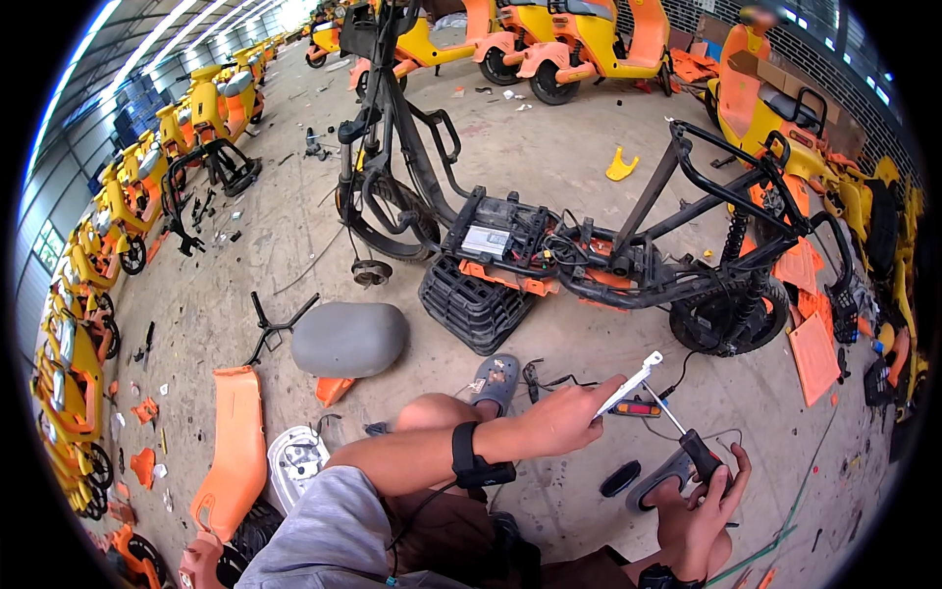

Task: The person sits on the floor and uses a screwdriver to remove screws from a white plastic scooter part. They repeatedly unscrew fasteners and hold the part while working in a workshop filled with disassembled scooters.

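Observation:
Low at centre-right, my left hand (579, 420) grips a long white strip-like piece (628, 383) with a small fitting at its upper end. My right hand (714, 506) is closed on a screwdriver (703, 454) with a black and red handle; its shaft points up-left to just beside the white piece, and whether they touch I cannot tell. Below the white piece lie a light unit (640, 409) with orange and red parts and some dark cables. A small black oval part (620, 478) lies on the floor between my hands.
Ahead stands a stripped black scooter frame (667, 231) above a black plastic crate (471, 309). To the left lie a grey seat (350, 337), an orange panel (228, 452) and a forked black bracket (275, 329). Rows of yellow scooters (128, 211) and orange panels (814, 358) line the sides.

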The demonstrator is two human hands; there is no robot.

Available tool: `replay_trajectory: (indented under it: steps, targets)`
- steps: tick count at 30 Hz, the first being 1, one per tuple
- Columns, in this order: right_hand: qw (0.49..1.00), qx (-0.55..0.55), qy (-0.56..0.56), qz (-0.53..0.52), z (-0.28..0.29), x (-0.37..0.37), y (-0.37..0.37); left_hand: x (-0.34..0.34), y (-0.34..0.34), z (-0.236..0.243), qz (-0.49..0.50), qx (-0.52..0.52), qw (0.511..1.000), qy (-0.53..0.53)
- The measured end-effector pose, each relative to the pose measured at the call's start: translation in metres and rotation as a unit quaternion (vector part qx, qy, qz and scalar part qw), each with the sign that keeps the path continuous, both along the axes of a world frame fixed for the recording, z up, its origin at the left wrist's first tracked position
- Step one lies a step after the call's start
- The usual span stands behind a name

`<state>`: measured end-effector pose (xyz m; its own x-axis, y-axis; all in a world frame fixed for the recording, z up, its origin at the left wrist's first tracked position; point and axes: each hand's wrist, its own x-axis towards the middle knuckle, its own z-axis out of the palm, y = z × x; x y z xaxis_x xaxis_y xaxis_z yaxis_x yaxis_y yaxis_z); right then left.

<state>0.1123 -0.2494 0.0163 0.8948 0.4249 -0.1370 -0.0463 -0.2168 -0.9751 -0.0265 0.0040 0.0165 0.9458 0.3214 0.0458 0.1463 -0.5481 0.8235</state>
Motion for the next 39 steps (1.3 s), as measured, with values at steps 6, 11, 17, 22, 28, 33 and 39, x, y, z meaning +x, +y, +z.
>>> replay_trajectory:
  steps: [6,11,17,22,28,33,39]
  targets:
    - [0.980,0.048,-0.194,0.006,-0.027,0.002,-0.001,0.004,-0.001,-0.007,0.004,0.009,1.000,-0.009]
    - [0.997,0.074,-0.033,0.005,0.010,-0.012,0.016,0.000,0.003,-0.011,0.011,0.043,0.999,-0.014]
    - [0.991,0.104,-0.066,0.055,-0.015,0.001,0.002,0.002,0.001,-0.008,0.017,0.020,1.000,-0.017]
    - [0.992,0.106,-0.067,-0.003,-0.007,-0.005,0.007,0.000,0.002,-0.003,0.000,0.011,1.000,-0.008]
    - [0.993,0.107,-0.034,0.021,-0.005,0.002,0.002,-0.001,0.002,-0.002,0.005,0.012,1.000,-0.007]
    - [0.991,0.085,-0.089,0.049,-0.036,0.006,-0.006,0.000,0.002,0.005,0.038,0.040,0.998,0.013]
    - [0.991,0.124,0.040,0.033,-0.028,0.014,-0.008,0.000,0.000,0.009,0.029,0.023,0.999,0.004]
